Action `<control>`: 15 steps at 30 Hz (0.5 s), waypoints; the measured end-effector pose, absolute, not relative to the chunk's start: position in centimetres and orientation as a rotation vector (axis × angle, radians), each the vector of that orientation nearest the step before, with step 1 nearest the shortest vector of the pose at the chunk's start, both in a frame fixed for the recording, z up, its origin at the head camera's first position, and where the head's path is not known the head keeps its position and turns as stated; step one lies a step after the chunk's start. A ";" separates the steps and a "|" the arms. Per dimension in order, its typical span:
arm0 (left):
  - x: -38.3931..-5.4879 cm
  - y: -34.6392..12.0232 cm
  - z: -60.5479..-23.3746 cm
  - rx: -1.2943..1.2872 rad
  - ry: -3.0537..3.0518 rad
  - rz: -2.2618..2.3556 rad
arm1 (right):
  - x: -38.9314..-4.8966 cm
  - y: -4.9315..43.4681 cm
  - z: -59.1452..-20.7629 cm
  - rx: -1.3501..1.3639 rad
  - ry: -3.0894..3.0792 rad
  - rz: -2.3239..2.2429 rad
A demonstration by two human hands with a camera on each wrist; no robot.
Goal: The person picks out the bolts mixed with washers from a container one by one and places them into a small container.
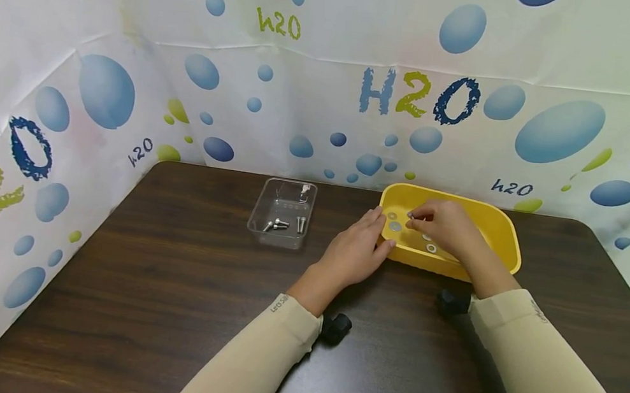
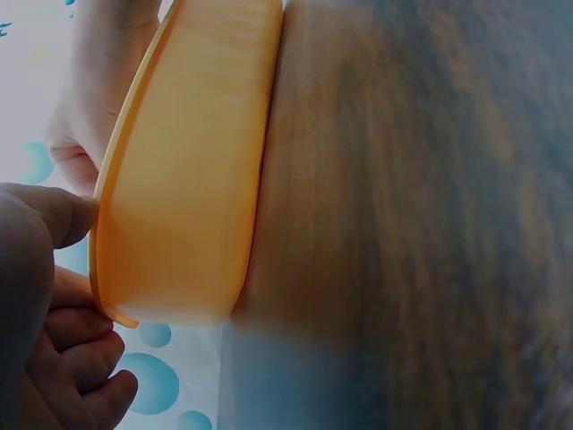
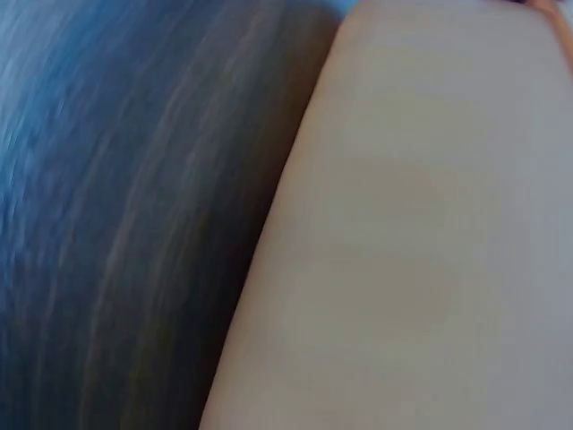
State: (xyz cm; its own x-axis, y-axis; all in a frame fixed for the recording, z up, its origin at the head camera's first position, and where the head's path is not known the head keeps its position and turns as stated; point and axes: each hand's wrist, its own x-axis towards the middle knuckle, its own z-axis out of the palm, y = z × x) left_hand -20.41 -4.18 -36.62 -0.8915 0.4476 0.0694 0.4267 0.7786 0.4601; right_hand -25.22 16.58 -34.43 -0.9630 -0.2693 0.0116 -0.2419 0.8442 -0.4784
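Note:
The yellow tray (image 1: 496, 225) sits at the back right of the table. My left hand (image 1: 352, 248) holds its left end, thumb over the front rim and fingers at the corner; the left wrist view shows this grip on the tray's wall (image 2: 183, 170) up close. My right hand (image 1: 450, 227) reaches inside, thumb and forefinger pinching a small washer that is mostly hidden by the fingertips. Below and around those fingertips lie a grey washer (image 1: 395, 227), a smaller washer (image 1: 392, 216) and a pale washer (image 1: 431, 248). The right wrist view is filled mainly by the tray's outer wall (image 3: 385, 224).
Left of the yellow tray stands a clear plastic container (image 1: 278, 240) with several metal bolts (image 1: 281, 223) in it. Both stand on a dark wooden table (image 1: 167, 283). A printed white curtain (image 1: 323, 114) hangs behind the table's back edge.

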 end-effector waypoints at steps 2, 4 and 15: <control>-20.4 -4.2 -36.6 0.721 2.920 0.745 | -24.9 16.6 -34.3 -0.378 2.974 -0.818; -20.4 -4.3 -36.6 0.725 2.920 0.750 | -24.6 16.6 -34.3 -0.374 2.995 -0.877; -20.2 -6.1 -36.1 0.744 2.966 0.779 | -23.7 15.8 -34.0 -0.418 3.046 -1.095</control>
